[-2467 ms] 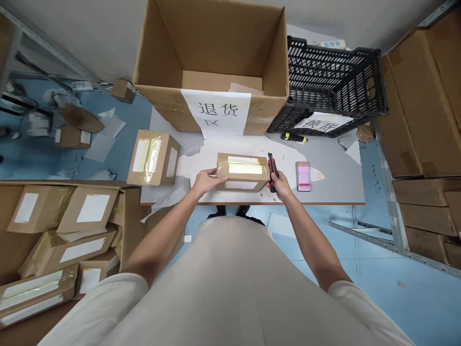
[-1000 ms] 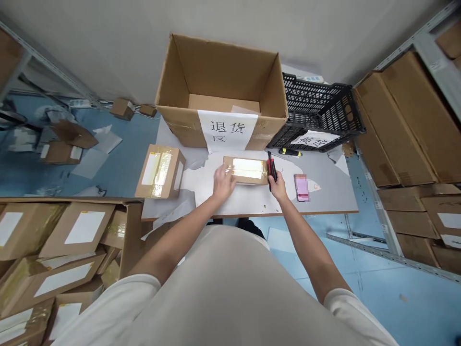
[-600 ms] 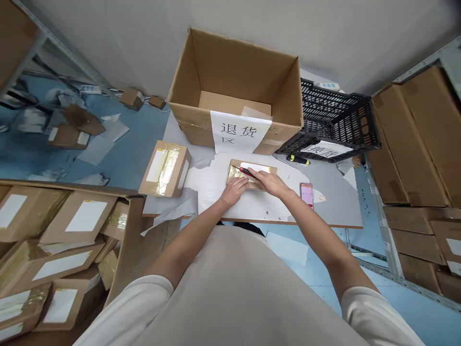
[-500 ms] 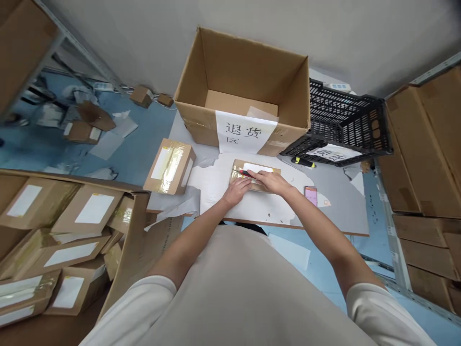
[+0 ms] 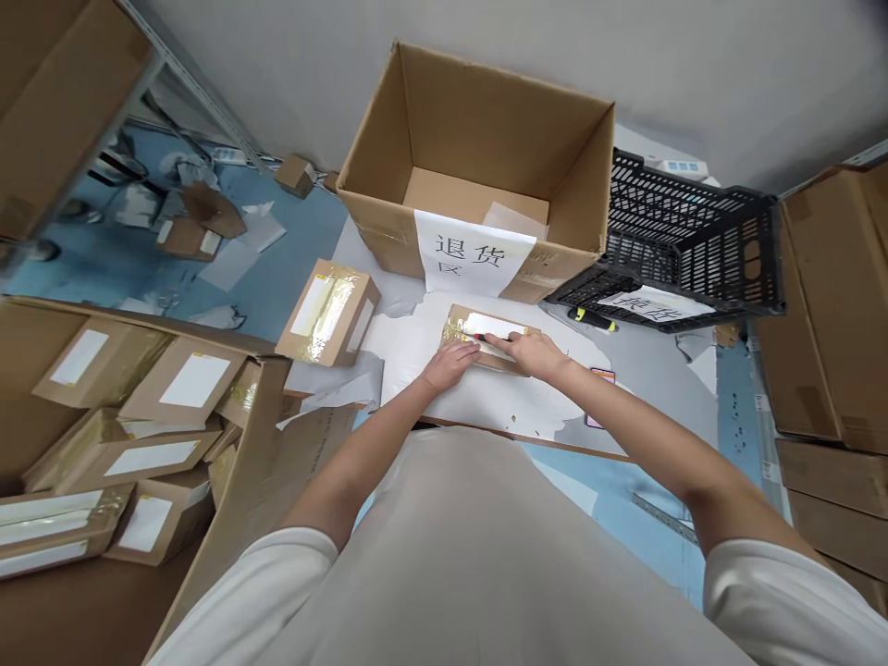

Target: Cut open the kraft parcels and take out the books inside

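Note:
A small cardboard parcel (image 5: pixel 511 366), with clear tape and a white label on top, lies on the white-covered table in front of me. My left hand (image 5: pixel 450 364) grips its near left side, fingers laid over the edge. My right hand (image 5: pixel 533 354) is closed around a slim red and black utility knife (image 5: pixel 478 337), index finger stretched along it. The knife's tip is at the taped left part of the parcel's top; whether the blade is in the tape is too small to tell.
A large open carton (image 5: pixel 375 222) with a paper sign stands behind the parcel, beside a black plastic crate (image 5: pixel 694 240). Left is a taped box (image 5: pixel 353 338); a phone (image 5: pixel 591 421) and a yellow-black tool (image 5: pixel 592 319) lie right. A big carton (image 5: pixel 256 435) holds several parcels.
The camera view has shifted slightly. The knife, in my right hand, now lies a little further right along the parcel's top. My left hand stays on the parcel.

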Tool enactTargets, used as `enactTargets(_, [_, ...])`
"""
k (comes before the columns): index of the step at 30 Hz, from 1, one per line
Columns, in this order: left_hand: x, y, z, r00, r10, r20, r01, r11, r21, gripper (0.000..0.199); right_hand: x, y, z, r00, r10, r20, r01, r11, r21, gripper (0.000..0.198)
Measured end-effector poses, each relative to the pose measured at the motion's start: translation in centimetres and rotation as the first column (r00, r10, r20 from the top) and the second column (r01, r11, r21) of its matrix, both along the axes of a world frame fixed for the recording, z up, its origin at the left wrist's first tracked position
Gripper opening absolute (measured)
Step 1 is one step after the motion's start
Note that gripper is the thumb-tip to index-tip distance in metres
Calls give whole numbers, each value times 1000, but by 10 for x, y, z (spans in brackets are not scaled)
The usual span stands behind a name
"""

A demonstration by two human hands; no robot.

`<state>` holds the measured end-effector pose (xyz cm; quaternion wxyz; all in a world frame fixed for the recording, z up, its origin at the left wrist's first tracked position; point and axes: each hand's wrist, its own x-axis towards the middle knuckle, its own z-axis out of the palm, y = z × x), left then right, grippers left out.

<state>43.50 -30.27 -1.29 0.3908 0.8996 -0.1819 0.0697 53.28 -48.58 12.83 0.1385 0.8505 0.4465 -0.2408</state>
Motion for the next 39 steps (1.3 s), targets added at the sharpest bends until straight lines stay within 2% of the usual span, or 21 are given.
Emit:
enactTargets(3, [-2,0,1,1000,5,-24,-4,1000,28,34,0,-33,11,999,-29,40,31,998,-55,64])
enactTargets(8, [-2,0,2,999,24,-44,-22,999,42,34,-1,-115,25,985,-156,77,162,983,-84,74])
enactTargets(11, [1,1,9,999,21,-48,-17,997,76,34,-8,-159,24,962,-267,58,270,962,-36,71])
enactTargets(13, [5,1,18,998,10,-58,-1,988,155,33,-18,-179,15,919,-393,-11,393,915,91,62])
enactTargets(14, [8,2,25,998,-1,-68,15,977,212,32,-24,-186,8,875,-477,-80,483,854,192,57])
enactTargets(15, [11,2,32,997,-11,-80,33,961,273,32,-31,-189,-1,809,-560,-180,587,754,295,54])
enactTargets(16, [16,1,39,996,-14,-91,43,942,332,35,-39,-189,-11,719,-624,-307,694,616,374,55])
enactTargets(18, [26,0,52,995,9,-101,36,899,437,57,-54,-180,-34,500,-648,-574,862,308,403,60])
enactTargets(19, [32,0,57,994,29,-103,23,878,478,74,-60,-173,-45,402,-610,-683,910,184,371,63])
enactTargets(20, [37,-1,61,993,51,-109,12,859,512,91,-64,-165,-56,324,-557,-765,938,84,336,66])
enactTargets(22, [47,-3,66,986,79,-145,17,826,564,115,-70,-149,-73,230,-448,-864,957,-56,285,71])
enactTargets(23, [50,-3,67,981,89,-171,27,815,580,120,-70,-142,-79,204,-404,-892,958,-105,267,73])
enactTargets(25, [55,-5,67,971,117,-208,31,802,596,122,-68,-133,-87,168,-338,-926,956,-172,237,75])
enactTargets(27, [57,-6,67,967,145,-210,10,800,600,122,-65,-130,-90,144,-304,-942,956,-202,211,75])
enactTargets(30, [58,-8,68,966,172,-191,-23,798,603,123,-60,-129,-91,135,-275,-952,960,-203,194,75])
enactTargets(36, [62,-10,66,961,202,-188,-49,796,604,124,-60,-131,-87,143,-288,-947,972,-140,190,73])
enactTargets(39, [62,-12,63,954,209,-214,-39,795,605,124,-59,-134,-81,153,-313,-937,978,-91,190,71])
